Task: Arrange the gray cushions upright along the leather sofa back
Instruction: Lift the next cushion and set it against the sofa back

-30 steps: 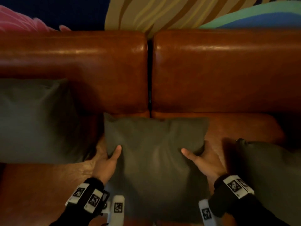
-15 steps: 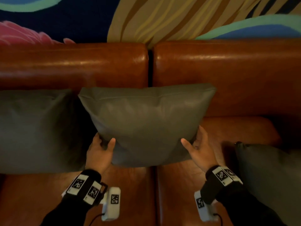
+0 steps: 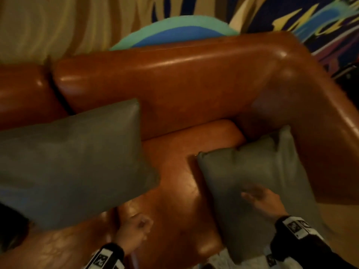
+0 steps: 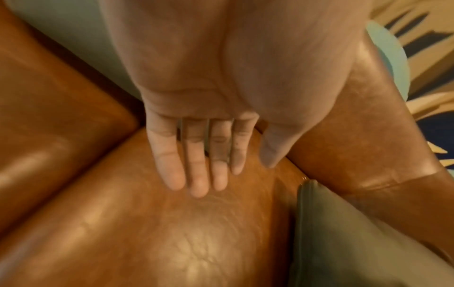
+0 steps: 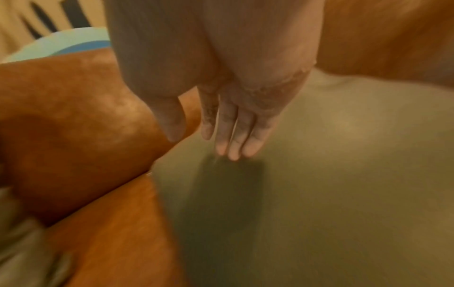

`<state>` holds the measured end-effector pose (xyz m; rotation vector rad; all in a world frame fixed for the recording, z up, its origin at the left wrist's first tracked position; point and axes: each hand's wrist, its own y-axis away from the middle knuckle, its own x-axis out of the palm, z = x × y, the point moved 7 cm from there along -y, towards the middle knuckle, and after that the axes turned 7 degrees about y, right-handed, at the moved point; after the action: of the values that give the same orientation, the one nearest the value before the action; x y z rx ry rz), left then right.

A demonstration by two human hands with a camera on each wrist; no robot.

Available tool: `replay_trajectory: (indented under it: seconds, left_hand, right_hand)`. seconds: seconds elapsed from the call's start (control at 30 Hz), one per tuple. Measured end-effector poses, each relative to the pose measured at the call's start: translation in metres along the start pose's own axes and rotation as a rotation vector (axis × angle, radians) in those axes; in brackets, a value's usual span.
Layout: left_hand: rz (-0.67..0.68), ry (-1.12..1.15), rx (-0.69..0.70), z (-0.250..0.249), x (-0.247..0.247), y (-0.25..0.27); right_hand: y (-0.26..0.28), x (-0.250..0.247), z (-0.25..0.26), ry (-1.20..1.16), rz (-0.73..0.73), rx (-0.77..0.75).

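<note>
A brown leather sofa [image 3: 194, 78] fills the frame. One gray cushion [image 3: 73, 158] is propped upright at centre left; a second gray cushion [image 3: 252, 181] lies at lower right. Above it the right hand [image 3: 262, 199] is spread, holding nothing; the left hand [image 3: 134, 230] is empty, fingers extended.

A lounge or living-room setting: under and ahead of the hands spreads a brown leather sofa [image 3: 174, 78] with gray cushions [image 3: 73, 156], and beyond them hangs a bright, boldly patterned wall [image 3: 194, 30].
</note>
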<state>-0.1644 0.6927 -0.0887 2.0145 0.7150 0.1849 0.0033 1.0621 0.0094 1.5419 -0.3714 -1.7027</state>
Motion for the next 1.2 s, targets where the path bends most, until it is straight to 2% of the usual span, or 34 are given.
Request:
replay_trajectory:
  seconds: [0.17,0.23,0.33,0.4,0.5,0.6,0.67,0.73,0.83,0.9,0.93,1.0,1.03,1.1,1.13,1.2]
  left_hand:
    - [0.075,-0.07,0.025,-0.09,0.094,-0.04]
    - [0.004,-0.148,0.099,-0.134,0.116,-0.059]
    - [-0.111,-0.153,0.226,-0.194,0.138,-0.088]
    - [-0.082,-0.018,0.175,-0.212,0.153,-0.108]
    - [-0.023,0.315,0.05,-0.208,0.178,-0.111]
    - [-0.111,0.557,-0.032,-0.17,0.171,-0.09]
    - [-0.193,0.747,-0.103,-0.129,0.161,-0.066]
    - [-0.28,0.808,-0.172,-0.09,0.154,-0.039]
    - [-0.302,0.733,-0.302,-0.051,0.145,-0.017]
    - [-0.309,0.487,-0.278,-0.045,0.134,-0.015]
    - [-0.328,0.3,-0.254,-0.053,0.126,-0.016]
    - [-0.36,0.017,-0.159,-0.096,0.109,-0.011]
    - [-0.405,0.025,-0.086,-0.12,0.1,-0.018]
    - [-0.446,0.056,0.028,-0.158,0.083,-0.046]
    - [-0.447,0.126,0.017,-0.167,0.079,-0.064]
    - [-0.366,0.243,-0.006,-0.19,0.083,-0.087]
  right_hand:
    - [-0.04,-0.105,-0.095,0.012,-0.231,0.134]
    - [-0.057,-0.122,-0.125,-0.01,-0.201,0.2]
    - [-0.079,-0.117,-0.152,-0.097,-0.075,0.286]
    - [-0.091,-0.11,-0.154,-0.138,-0.024,0.279]
    - [-0.106,-0.107,-0.134,-0.128,0.03,0.262]
    - [-0.124,-0.108,-0.082,-0.027,0.056,0.145]
    - [-0.136,-0.103,-0.03,0.128,0.107,0.013]
    - [-0.143,-0.089,0.021,0.32,0.166,-0.132]
    - [-0.141,-0.071,0.079,0.463,0.194,-0.36]
    - [-0.136,-0.08,0.094,0.356,0.138,-0.444]
    - [-0.135,-0.094,0.09,0.238,0.04,-0.45]
    - [-0.137,-0.127,0.055,0.022,-0.225,-0.347]
    - [-0.136,-0.135,0.029,-0.052,-0.288,-0.236]
    - [-0.134,-0.129,-0.018,-0.168,-0.246,-0.004]
    - [-0.135,-0.122,-0.031,-0.221,-0.215,0.059]
    - [-0.139,-0.121,-0.039,-0.318,-0.297,0.085]
